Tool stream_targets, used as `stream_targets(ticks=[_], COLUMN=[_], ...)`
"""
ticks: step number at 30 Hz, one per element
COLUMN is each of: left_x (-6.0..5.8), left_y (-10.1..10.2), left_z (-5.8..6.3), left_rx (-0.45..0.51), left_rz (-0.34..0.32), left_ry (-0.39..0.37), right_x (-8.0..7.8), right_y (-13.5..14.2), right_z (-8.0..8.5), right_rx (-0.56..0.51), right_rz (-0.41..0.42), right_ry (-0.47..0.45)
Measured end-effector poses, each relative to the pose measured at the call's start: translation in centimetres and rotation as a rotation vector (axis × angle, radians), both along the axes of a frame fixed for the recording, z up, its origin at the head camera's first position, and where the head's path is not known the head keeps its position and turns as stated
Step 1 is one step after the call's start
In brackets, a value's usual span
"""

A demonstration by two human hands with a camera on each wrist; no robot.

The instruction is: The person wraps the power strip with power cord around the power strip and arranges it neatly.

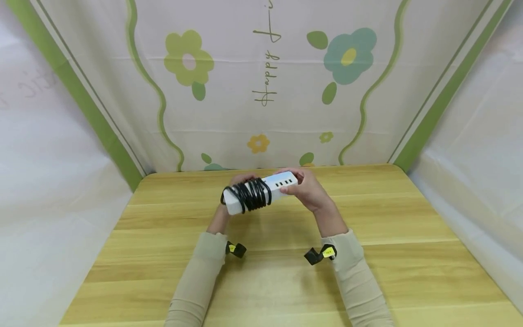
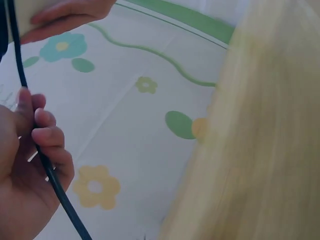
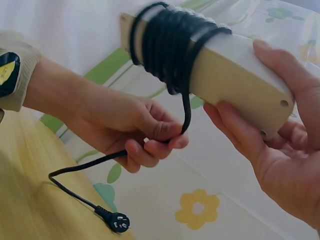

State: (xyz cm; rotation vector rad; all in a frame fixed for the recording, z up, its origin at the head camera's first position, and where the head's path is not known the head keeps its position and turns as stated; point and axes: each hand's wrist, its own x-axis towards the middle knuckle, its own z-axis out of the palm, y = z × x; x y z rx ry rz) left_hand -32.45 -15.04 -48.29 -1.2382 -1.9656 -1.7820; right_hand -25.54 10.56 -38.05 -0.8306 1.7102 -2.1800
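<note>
Left hand (image 3: 117, 122) pinching the cord (image 3: 167, 50), my right hand (image 3: 287, 165) grips the power strip (image 3: 240, 85) by its bare end (probably stiff, slick, so surest there).

Above the table (image 1: 282, 286), the right hand (image 1: 312, 191) grips the white power strip (image 1: 275, 180) at its two o'clock end; black cord (image 1: 253, 194) wraps its eight o'clock half. The left hand (image 1: 243, 177) behind is mostly hidden, its hold unclear. A flowered cloth (image 1: 294, 116) hangs at twelve o'clock.

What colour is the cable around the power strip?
The cable is black, seen best in the right wrist view.
</note>
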Motion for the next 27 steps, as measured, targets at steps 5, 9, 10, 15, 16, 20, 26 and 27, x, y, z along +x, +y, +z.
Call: stream_targets(ticks=[5,9,10,15,16,20,26,27], left_x=[5.8,6.8,6.8,7.1,7.2,7.7,8.7,8.8], left_y=[1.4,1.4,1.3,1.0,1.1,1.4,2.1,2.3], left_z=[8.4,9.4,9.2,9.6,9.8,10.4,11.1,11.3], left_rx=[-0.279,-0.372,-0.377,-0.460,-0.487,-0.566,-0.639,-0.652], left_rz=[0.180,0.285,0.300,0.368,0.386,0.446,0.522,0.536], left_ry=[-0.039,-0.077,-0.082,-0.038,-0.028,0.032,0.143,0.166], right_x=[-0.1,-0.2,-0.2,-0.3,-0.4,-0.7,-0.9,-0.9], right_y=[0.9,1.4,1.5,1.7,1.7,1.5,1.1,1.1], right_z=[0.0,0.0,0.1,0.1,0.1,-0.1,-0.7,-0.7], right_rx=[0.064,0.111,0.132,0.316,0.354,0.465,0.543,0.557], right_rz=[0.136,0.188,0.191,0.144,0.129,0.075,0.001,-0.016], right_ry=[0.121,0.153,0.160,0.206,0.222,0.257,0.262,0.263])
